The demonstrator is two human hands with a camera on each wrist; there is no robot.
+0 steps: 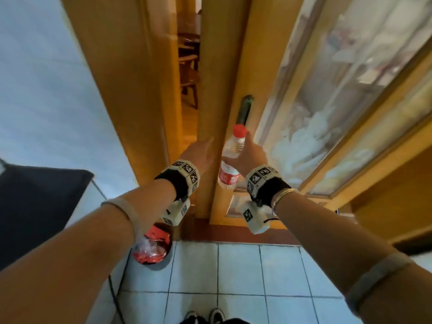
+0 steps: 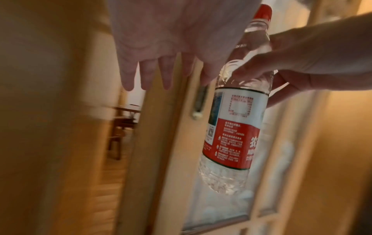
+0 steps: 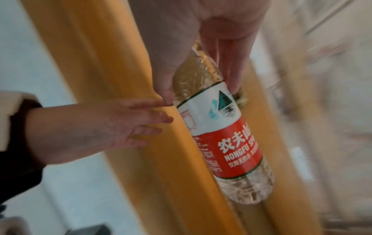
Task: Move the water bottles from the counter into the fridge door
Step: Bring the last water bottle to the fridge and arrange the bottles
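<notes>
Right hand [image 3: 201, 39] grips water bottle [image 3: 219, 127]; left hand [image 3: 96, 127] touches wooden door [image 3: 120, 63].

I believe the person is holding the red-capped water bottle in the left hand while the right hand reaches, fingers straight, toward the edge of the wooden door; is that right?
Not quite: the hands are swapped. The head view shows the right hand gripping the red-capped water bottle, while the left hand reaches, fingers straight, toward the edge of the wooden door. The rest stands.
</notes>
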